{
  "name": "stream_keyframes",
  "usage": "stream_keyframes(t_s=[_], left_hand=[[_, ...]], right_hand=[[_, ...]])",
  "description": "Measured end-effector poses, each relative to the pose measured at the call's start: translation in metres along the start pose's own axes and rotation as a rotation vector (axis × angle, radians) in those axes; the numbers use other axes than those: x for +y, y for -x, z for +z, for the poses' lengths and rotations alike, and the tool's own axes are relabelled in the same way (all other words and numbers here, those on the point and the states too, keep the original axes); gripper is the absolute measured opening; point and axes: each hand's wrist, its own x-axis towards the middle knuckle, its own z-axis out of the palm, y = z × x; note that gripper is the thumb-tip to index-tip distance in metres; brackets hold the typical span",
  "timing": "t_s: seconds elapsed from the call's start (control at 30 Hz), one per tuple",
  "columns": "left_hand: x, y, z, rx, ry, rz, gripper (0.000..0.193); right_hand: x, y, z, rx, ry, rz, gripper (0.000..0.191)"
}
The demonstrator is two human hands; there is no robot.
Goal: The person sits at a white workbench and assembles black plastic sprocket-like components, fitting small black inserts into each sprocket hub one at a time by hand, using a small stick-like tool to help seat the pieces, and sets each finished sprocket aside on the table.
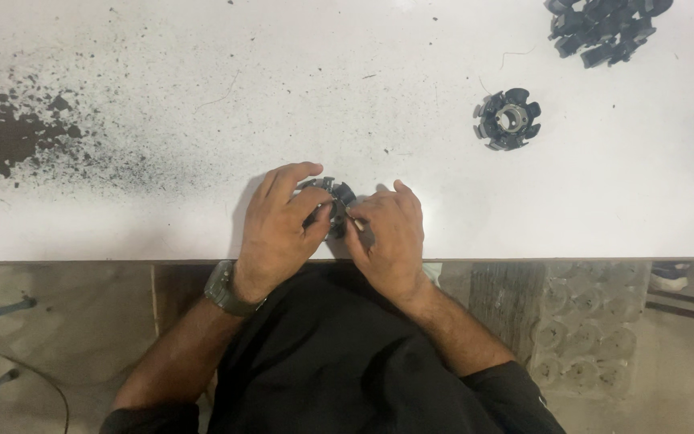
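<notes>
Hands meet at the centre of the frame, near the white table's [162, 217] lower edge, where we see a dark slotted ring [339, 195] pinched between them. Our left hand [279, 229], a watch [222, 291] on its wrist, has its grip pressed onto the ring's left side; our right hand [387, 237] pinches a thin pin [355, 221] against it. Another ring [508, 119] lies upper right, a pile of parts [604, 28] beyond, black dust [10, 133] at left.

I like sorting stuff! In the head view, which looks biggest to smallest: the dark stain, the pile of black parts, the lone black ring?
1. Dark stain
2. Pile of black parts, partly cut off by the frame edge
3. Lone black ring
</notes>
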Motion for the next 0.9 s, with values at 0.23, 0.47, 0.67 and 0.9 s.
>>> stream_keyframes(t_s=[0.23, 0.47, 0.67, 0.9], left_hand=[[0.002, 0.001, 0.001, -0.064, 0.008, -0.033, 0.017], [0.002, 0.005, 0.014, -0.004, -0.03, -0.082, 0.012], [0.002, 0.008, 0.017, 0.053, -0.046, -0.057, 0.014], [-0.002, 0.011, 0.019, 0.077, -0.037, -0.031, 0.017]], right_hand=[[0.006, -0.009, -0.004, -0.093, -0.09, 0.042, 0.023], [0.006, -0.007, -0.004, -0.08, -0.119, 0.06, 0.021], [0.003, -0.004, -0.006, -0.043, -0.159, 0.059, 0.021], [-0.004, -0.007, 0.001, -0.017, -0.062, -0.023, 0.025]])
